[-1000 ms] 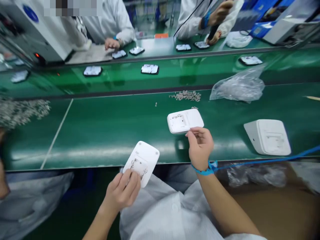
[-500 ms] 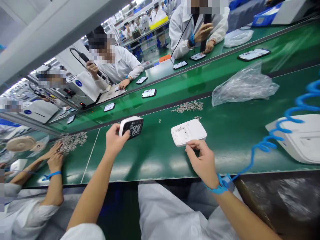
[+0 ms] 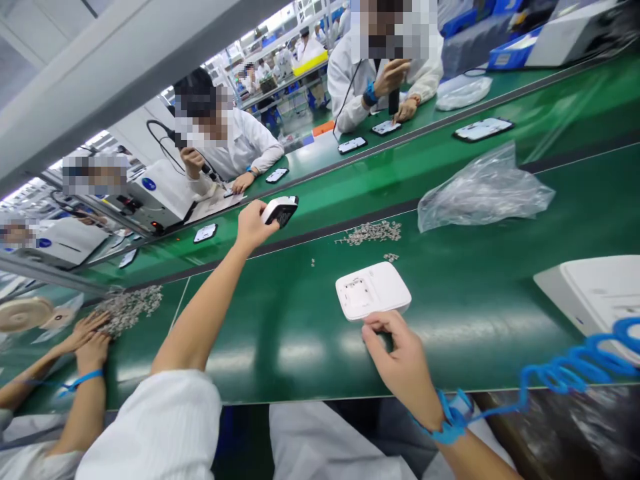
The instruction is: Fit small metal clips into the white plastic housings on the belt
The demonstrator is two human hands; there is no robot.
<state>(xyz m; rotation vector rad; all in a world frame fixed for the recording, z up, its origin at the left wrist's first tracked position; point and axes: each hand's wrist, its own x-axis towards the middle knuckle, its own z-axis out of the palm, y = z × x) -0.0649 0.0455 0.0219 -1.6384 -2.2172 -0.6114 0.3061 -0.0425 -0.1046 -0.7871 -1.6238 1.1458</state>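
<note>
Left hand (image 3: 256,225): closed on the handheld unit (image 3: 281,211), thumb and fingers pinching its near end. The unit is raised and tilted, with a white shell and a dark face. Right hand (image 3: 400,353): curled, with thumb and index fingertips close together at the near edge of the white housing (image 3: 375,290). Whether they pinch that edge cannot be determined.

Reference item: the white housing, lying flat on the green work surface (image 3: 300,347), recess on its left half. The handheld unit is beyond it and to its left.

Markings: pale characters on the handheld unit's dark face are not legible. Fine grey marks on the housing are too small to read. The machine (image 3: 163,193), far left of the housing, bears a round blue emblem (image 3: 149,184); its lettering cannot be resolved.

Obscured items: the second white unit (image 3: 595,290), right of the housing, is cut off by the frame and partly covered by the coiled blue cord (image 3: 560,367). The metal-part pile (image 3: 375,232), directly beyond the housing, is too fine to identify by piece. The clear plastic bag (image 3: 485,193), beyond and right, is creased; its contents are unclear.
</note>
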